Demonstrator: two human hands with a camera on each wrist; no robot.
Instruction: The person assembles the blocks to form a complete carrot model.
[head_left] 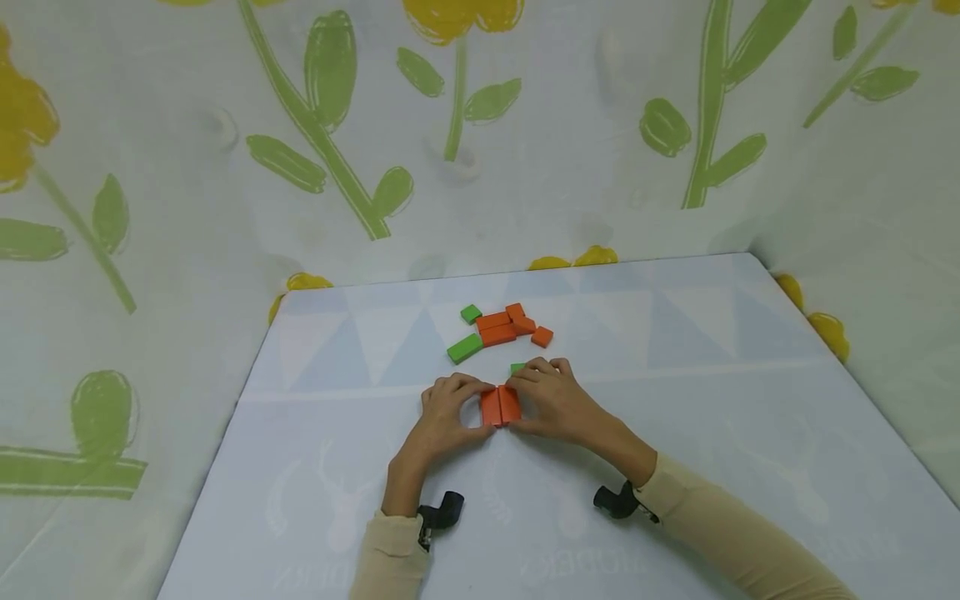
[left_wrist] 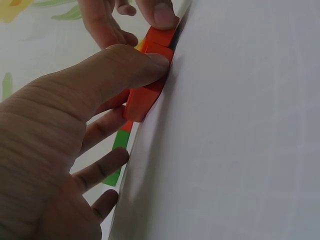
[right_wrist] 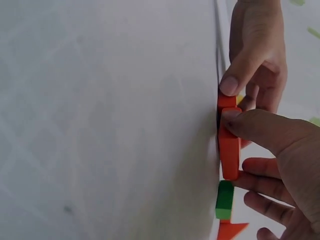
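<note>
Two orange blocks stand side by side on the table in the head view. My left hand (head_left: 442, 417) pinches the left orange block (head_left: 490, 408) between thumb and fingers. The right orange block (head_left: 510, 405) is pinched the same way by my right hand (head_left: 561, 406). In the left wrist view, the left thumb lies on the nearer orange block (left_wrist: 142, 104). The right wrist view shows the right thumb on its own orange block (right_wrist: 230, 155), with the left hand's block (right_wrist: 226, 102) just beyond. A green block (head_left: 517, 368) is partly hidden behind the right fingers.
Farther back lies a loose group of blocks: a long green block (head_left: 465, 349), a small green block (head_left: 471, 314), several orange blocks (head_left: 498, 335) and a separate small orange block (head_left: 542, 337). A flower-patterned curtain (head_left: 525, 208) hangs behind the white table (head_left: 300, 467).
</note>
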